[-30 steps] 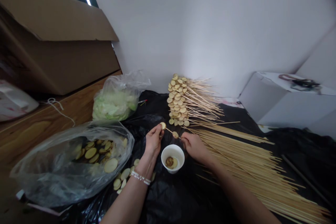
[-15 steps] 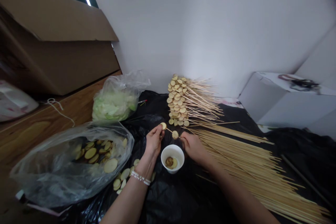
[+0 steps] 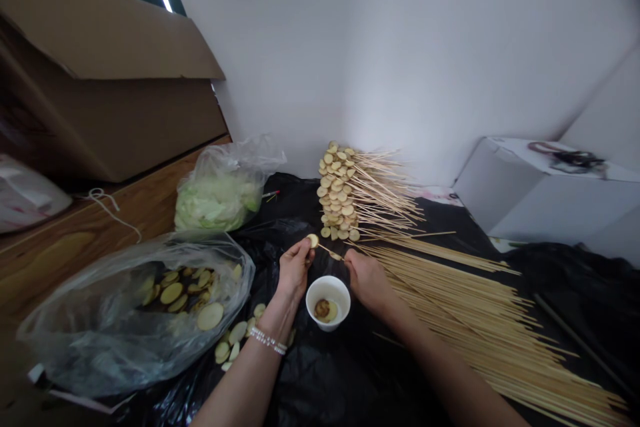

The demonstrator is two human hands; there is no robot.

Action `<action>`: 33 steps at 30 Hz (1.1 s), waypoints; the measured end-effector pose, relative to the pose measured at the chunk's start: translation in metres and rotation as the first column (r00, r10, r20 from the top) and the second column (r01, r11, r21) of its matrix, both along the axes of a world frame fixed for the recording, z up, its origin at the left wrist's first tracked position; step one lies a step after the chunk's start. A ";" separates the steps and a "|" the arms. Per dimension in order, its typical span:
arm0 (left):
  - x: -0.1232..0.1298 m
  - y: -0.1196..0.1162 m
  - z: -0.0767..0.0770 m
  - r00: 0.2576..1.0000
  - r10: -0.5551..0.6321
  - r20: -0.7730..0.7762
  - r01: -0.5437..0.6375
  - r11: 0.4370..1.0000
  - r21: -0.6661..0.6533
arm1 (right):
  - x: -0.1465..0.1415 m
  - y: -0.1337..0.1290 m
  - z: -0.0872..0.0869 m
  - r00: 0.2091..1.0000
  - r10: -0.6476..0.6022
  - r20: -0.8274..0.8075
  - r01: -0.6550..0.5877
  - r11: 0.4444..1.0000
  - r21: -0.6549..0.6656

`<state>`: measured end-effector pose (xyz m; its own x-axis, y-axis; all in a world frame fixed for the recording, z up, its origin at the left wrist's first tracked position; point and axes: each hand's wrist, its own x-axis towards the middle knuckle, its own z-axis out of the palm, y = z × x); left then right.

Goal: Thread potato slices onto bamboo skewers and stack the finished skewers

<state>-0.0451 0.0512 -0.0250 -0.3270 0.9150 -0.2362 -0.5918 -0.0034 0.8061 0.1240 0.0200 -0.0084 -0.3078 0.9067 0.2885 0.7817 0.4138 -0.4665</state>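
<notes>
Pinched in my left hand (image 3: 295, 265) is a round potato slice (image 3: 313, 240) at one end of a thin bamboo skewer (image 3: 324, 249). A second potato slice (image 3: 336, 255) sits on the skewer, seen nearly edge-on, close to my right hand (image 3: 367, 275). My right fingers are closed around the skewer beside that slice. Below and between my hands stands a white cup (image 3: 329, 293) with a few potato pieces inside. Loose potato slices (image 3: 238, 332) lie by my left wrist, partly hidden behind the forearm.
Finished potato skewers (image 3: 340, 193) are stacked against the wall, sticks pointing right. Many bare bamboo skewers (image 3: 465, 307) spread across black plastic on the right. On the left are an open bag of potato slices (image 3: 120, 340), a bag of cabbage (image 3: 217, 193) and a cardboard box (image 3: 115, 113).
The slice near my right hand has turned from facing the camera to nearly edge-on and sits closer to my right fingers. My left hand has hardly moved.
</notes>
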 end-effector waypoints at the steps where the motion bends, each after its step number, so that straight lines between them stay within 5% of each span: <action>1: 0.000 0.000 0.000 1.000 -0.001 0.003 0.001 1.000 -0.005 | 0.000 0.000 0.000 1.000 0.008 -0.005 -0.008 1.000 -0.018; 9: 0.002 -0.002 0.004 1.000 -0.016 0.002 0.016 1.000 -0.013 | 0.000 0.002 0.004 0.989 0.019 -0.148 -0.032 0.996 -0.087; 15: 0.003 -0.002 0.003 0.999 -0.030 -0.021 0.030 1.000 -0.005 | -0.003 -0.001 0.001 0.995 0.010 -0.095 -0.009 1.000 0.014; 25: 0.003 -0.002 0.003 0.998 -0.068 -0.007 0.068 0.998 -0.007 | -0.001 0.001 0.002 0.993 0.017 -0.118 -0.024 0.998 -0.059; 33: 0.005 -0.003 0.001 0.994 -0.106 -0.024 0.106 0.994 0.011 | -0.004 -0.002 0.000 0.999 -0.042 -0.029 0.043 0.998 0.042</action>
<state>-0.0405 0.0482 -0.0236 -0.2332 0.9478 -0.2177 -0.5701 0.0481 0.8202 0.1202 0.0181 -0.0080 -0.2603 0.9056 0.3350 0.7859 0.4002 -0.4713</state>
